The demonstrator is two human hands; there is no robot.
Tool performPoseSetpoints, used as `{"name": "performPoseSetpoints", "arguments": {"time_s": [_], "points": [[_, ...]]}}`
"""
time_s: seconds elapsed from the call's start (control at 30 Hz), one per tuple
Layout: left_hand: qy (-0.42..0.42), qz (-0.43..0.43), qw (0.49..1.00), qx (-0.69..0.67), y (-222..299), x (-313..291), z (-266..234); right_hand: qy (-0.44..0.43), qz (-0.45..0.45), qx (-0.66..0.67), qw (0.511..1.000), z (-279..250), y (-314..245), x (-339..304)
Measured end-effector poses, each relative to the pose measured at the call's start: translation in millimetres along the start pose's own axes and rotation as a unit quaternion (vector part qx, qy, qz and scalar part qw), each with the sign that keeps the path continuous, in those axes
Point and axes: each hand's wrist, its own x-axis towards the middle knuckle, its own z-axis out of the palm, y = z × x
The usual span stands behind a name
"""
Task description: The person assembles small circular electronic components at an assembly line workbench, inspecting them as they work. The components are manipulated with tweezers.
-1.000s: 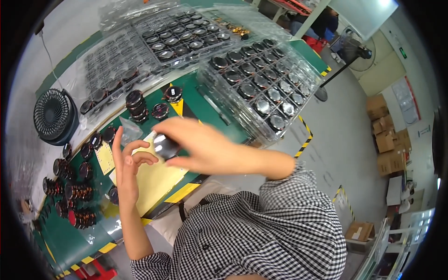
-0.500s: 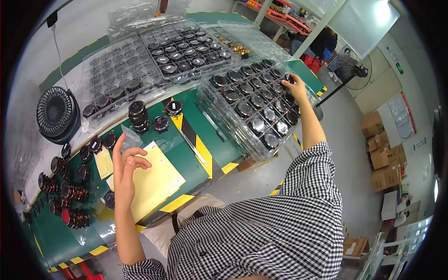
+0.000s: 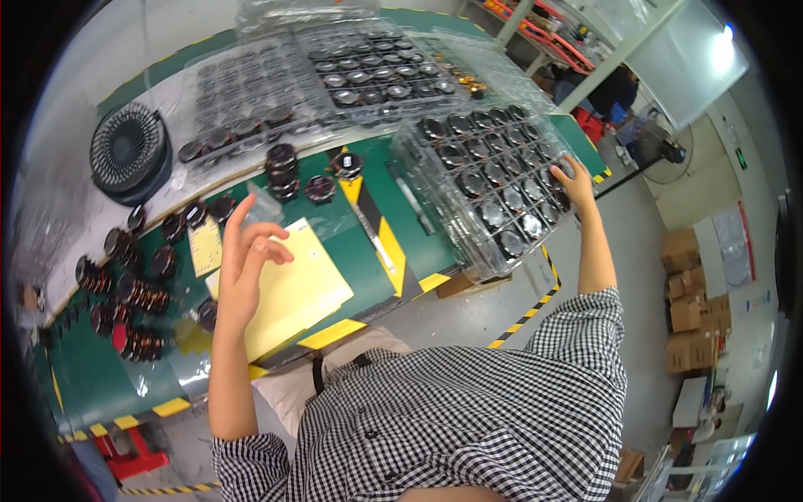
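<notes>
My right hand (image 3: 575,181) reaches to the right edge of the stacked clear plastic trays (image 3: 464,238). Its thumb and fingers close round a dark round watch case (image 3: 558,170) in the top tray, partly hidden by the hand. Rows of similar round cases with glossy faces fill that tray. My left hand (image 3: 248,268) is raised above a sheet of yellow paper (image 3: 305,293), fingers spread and holding nothing. Just beyond it are a small clear plastic bag (image 3: 264,203), a stack of watch cases (image 3: 283,173) and two single cases.
On the green table's left are several piles of watch cases (image 3: 140,294) and a small dark fan (image 3: 131,155). More filled trays (image 3: 381,75) stand at the back. Tweezers (image 3: 375,238) lie near the tray stack. A floor fan (image 3: 661,151) stands at right.
The whole view has shifted, so the table sits further right in it. My right hand has come slightly nearer along the tray's right edge. My left hand stays open over the yellow paper.
</notes>
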Motion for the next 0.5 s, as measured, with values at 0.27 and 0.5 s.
{"name": "performPoseSetpoints", "arguments": {"time_s": [0.27, 0.5], "points": [[0.097, 0.041, 0.939, 0.326, 65.0, -53.0, -32.2, -0.087, -0.261, 0.365, 0.889, -75.6, -318.4, -139.7], [0.089, -0.073, 0.842, 0.527, 44.1, -111.7, -65.4, -0.289, -0.501, 0.351, 0.736, -22.2, -468.6, -234.3]]}}
